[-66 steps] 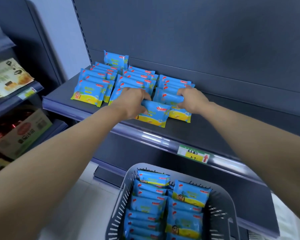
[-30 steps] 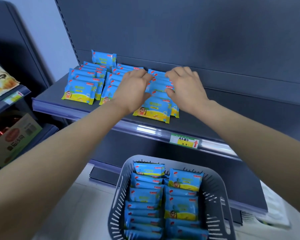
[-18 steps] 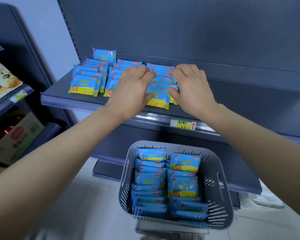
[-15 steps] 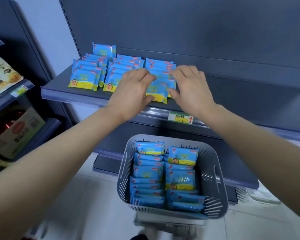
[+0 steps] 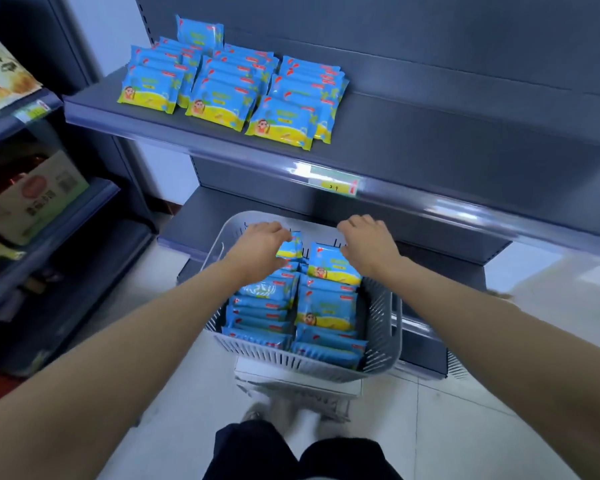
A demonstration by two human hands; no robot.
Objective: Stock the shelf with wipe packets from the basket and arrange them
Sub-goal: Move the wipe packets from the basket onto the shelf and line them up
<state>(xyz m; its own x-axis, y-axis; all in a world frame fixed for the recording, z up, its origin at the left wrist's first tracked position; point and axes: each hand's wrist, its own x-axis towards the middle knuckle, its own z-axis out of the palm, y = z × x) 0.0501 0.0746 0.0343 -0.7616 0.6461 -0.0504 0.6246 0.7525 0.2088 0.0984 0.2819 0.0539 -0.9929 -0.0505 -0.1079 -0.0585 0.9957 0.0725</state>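
**Desk:** What's on your head feed? Biggest things first.

**Me:** I've got a dark grey metal shelf [image 5: 430, 133] running across the upper half of the frame. At the left edge I see a second dark rack [image 5: 49, 209] with a printed cardboard box [image 5: 32, 195] on it. In the lower centre, below the shelf, sits a pale grey slotted plastic basket [image 5: 385, 327].

**Desk:** Where's the stock?

**Me:** The blue-and-yellow wipe packets on the shelf [image 5: 222, 98] lie in three overlapping rows at the upper left. One more stands against the back panel, behind the left row. The same kind of packets in the basket [image 5: 326, 306] fill it in two columns.

**Desk:** And the hands?

**Me:** Both are at the far end of the basket. The left hand [image 5: 257, 251] has its fingers and thumb curled round the far left packet [image 5: 290, 247], which is tilted up. The right hand [image 5: 371, 247] is palm down, with its fingers bent onto the top edge of the far right packet [image 5: 331, 266], which stands upright. I can't tell from here whether that hand has closed on it.

**Desk:** Anything smaller?

**Me:** There's a yellow-and-white price label [image 5: 336, 183] in the shelf's front rail, mid-frame, above the basket.
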